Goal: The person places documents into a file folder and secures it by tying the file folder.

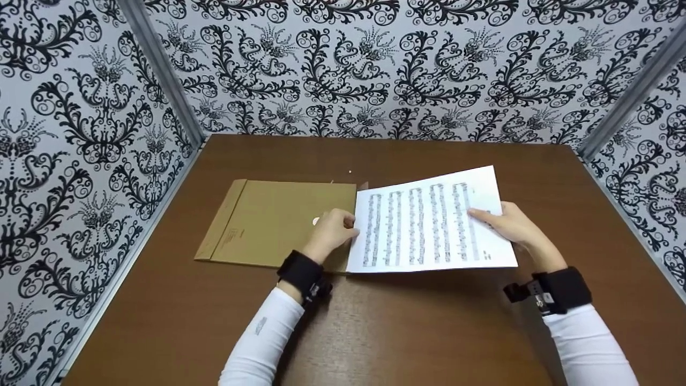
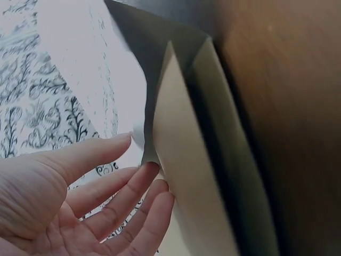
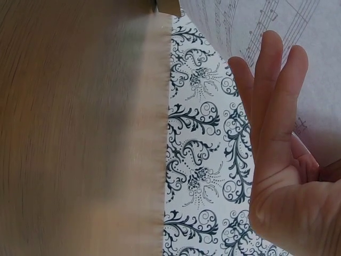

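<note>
White sleeves (image 1: 261, 335) with black wrist straps (image 1: 300, 272) reach over a brown table (image 1: 402, 327). The right hand (image 1: 517, 225) pinches the right side of a sheet of printed music (image 1: 415, 225), thumb on top. The sheet's left edge meets the mouth of a tan envelope (image 1: 278, 214); whether it reaches inside I cannot tell. There the left hand (image 1: 331, 231), well apart from the right, bends loosely, thumb and fingers parted.

The near surface (image 1: 418, 332) offers a passage between the sleeves (image 1: 265, 332). A gap runs beneath the lifted right end of the sheet (image 1: 418, 230), which covers it from above. Walls (image 1: 353, 69) bound the back and sides.
</note>
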The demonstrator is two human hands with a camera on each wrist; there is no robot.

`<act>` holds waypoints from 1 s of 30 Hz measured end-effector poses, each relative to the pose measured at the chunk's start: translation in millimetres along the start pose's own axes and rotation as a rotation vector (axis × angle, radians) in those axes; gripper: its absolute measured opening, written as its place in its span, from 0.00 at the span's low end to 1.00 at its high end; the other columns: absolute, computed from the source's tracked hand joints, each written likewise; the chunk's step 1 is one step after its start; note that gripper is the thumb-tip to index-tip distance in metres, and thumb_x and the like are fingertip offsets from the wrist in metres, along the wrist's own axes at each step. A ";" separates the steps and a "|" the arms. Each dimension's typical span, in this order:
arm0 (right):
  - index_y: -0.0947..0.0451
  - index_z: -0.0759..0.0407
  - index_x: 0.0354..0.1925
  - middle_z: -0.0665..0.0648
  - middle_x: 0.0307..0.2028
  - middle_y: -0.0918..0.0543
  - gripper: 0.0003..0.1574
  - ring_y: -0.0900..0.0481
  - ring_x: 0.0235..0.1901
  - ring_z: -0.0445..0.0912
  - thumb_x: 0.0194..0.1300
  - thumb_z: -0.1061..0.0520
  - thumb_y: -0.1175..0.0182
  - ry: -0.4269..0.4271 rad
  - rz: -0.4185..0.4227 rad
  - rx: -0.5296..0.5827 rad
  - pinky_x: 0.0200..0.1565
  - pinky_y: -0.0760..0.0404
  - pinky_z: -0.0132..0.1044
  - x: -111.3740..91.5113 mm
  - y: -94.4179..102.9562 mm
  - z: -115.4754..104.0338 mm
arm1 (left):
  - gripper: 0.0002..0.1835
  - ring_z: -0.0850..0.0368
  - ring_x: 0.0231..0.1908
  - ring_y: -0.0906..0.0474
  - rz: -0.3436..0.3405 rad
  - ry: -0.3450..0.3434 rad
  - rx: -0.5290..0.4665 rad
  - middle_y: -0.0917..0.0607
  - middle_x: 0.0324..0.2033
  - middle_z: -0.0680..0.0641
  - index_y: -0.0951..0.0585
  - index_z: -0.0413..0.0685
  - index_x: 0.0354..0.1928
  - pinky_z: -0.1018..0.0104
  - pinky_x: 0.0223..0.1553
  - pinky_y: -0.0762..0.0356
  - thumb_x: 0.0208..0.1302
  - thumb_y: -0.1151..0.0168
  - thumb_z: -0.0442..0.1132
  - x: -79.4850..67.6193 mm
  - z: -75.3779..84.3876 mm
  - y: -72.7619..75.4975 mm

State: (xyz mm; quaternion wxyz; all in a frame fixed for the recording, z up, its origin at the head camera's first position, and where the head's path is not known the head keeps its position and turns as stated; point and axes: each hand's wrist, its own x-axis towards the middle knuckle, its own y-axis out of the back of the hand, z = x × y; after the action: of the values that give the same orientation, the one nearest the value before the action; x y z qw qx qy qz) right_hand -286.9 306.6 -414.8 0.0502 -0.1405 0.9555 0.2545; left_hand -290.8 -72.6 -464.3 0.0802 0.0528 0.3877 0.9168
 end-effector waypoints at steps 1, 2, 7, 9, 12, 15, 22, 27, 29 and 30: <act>0.30 0.72 0.66 0.41 0.29 0.12 0.36 0.11 0.25 0.41 0.77 0.44 0.44 -0.005 -0.002 -0.003 0.28 0.13 0.35 0.5 0.7 0.1 | 0.07 0.52 0.35 0.18 0.002 -0.006 0.027 0.11 0.32 0.44 0.12 0.38 0.38 0.64 0.38 0.21 0.61 0.29 0.35 0.8 1.6 0.3; 0.30 0.72 0.66 0.41 0.29 0.12 0.36 0.11 0.25 0.41 0.77 0.44 0.44 -0.008 -0.002 -0.007 0.28 0.13 0.35 1.1 1.3 0.2 | 0.05 0.54 0.31 0.22 0.002 -0.010 0.053 0.14 0.28 0.47 0.14 0.39 0.33 0.66 0.34 0.25 0.60 0.29 0.35 1.9 3.1 0.4; 0.30 0.72 0.66 0.41 0.28 0.12 0.35 0.12 0.25 0.39 0.77 0.45 0.44 -0.034 -0.005 -0.029 0.28 0.13 0.34 5.9 3.9 1.9 | 0.14 0.57 0.25 0.32 0.002 -0.023 0.161 0.26 0.21 0.53 0.23 0.44 0.22 0.69 0.26 0.40 0.59 0.27 0.38 4.8 9.4 -1.4; 0.30 0.72 0.66 0.41 0.28 0.12 0.35 0.12 0.24 0.39 0.77 0.45 0.45 -0.042 -0.008 -0.041 0.28 0.14 0.33 7.5 4.7 2.3 | 0.12 0.55 0.26 0.31 -0.003 -0.028 0.209 0.21 0.23 0.50 0.20 0.42 0.25 0.68 0.27 0.39 0.59 0.27 0.39 5.2 11.0 -2.6; 0.30 0.72 0.67 0.41 0.28 0.13 0.35 0.12 0.24 0.38 0.77 0.45 0.44 -0.049 -0.013 -0.054 0.28 0.14 0.32 9.4 5.5 1.8 | 0.10 0.54 0.27 0.27 -0.008 -0.031 0.265 0.13 0.30 0.45 0.14 0.40 0.33 0.66 0.27 0.36 0.59 0.27 0.41 6.2 12.3 -4.3; 0.30 0.72 0.66 0.42 0.28 0.13 0.35 0.12 0.24 0.38 0.77 0.45 0.44 -0.045 -0.013 -0.063 0.28 0.14 0.32 11.7 5.7 1.1 | 0.10 0.53 0.28 0.26 -0.008 -0.031 0.288 0.10 0.34 0.42 0.13 0.39 0.35 0.64 0.28 0.34 0.59 0.27 0.41 8.0 12.7 -5.5; 0.29 0.73 0.63 0.41 0.27 0.13 0.34 0.12 0.24 0.38 0.76 0.46 0.42 -0.055 -0.025 -0.039 0.29 0.13 0.33 18.1 4.2 -1.8 | 0.10 0.53 0.27 0.28 -0.004 -0.023 0.305 0.11 0.32 0.41 0.15 0.39 0.30 0.64 0.28 0.35 0.59 0.28 0.40 11.6 13.1 -4.6; 0.30 0.75 0.63 0.41 0.27 0.13 0.33 0.12 0.24 0.38 0.76 0.47 0.42 -0.064 -0.034 -0.005 0.29 0.13 0.33 22.2 4.0 -0.8 | 0.10 0.53 0.28 0.27 -0.001 -0.010 0.316 0.11 0.34 0.41 0.14 0.39 0.30 0.64 0.28 0.35 0.59 0.28 0.40 13.9 14.2 -3.3; 0.30 0.74 0.63 0.41 0.27 0.13 0.33 0.13 0.24 0.37 0.76 0.47 0.43 -0.063 -0.035 -0.006 0.29 0.13 0.33 23.7 4.1 -0.8 | 0.09 0.53 0.28 0.27 0.004 -0.011 0.319 0.11 0.34 0.41 0.14 0.39 0.30 0.64 0.28 0.35 0.59 0.28 0.39 15.0 14.5 -2.7; 0.31 0.74 0.64 0.40 0.27 0.13 0.33 0.13 0.24 0.37 0.76 0.48 0.43 -0.061 -0.035 -0.009 0.29 0.13 0.32 24.5 4.1 -0.9 | 0.09 0.53 0.28 0.27 0.006 -0.012 0.321 0.11 0.34 0.41 0.14 0.39 0.30 0.64 0.28 0.35 0.60 0.29 0.39 15.5 14.6 -2.5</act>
State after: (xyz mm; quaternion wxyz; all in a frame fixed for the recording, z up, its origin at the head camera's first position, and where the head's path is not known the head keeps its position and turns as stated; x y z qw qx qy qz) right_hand -311.5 303.6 -416.2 0.0832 -0.1494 0.9498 0.2620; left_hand -303.4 -57.8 -455.4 0.0704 0.0717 0.5287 0.8428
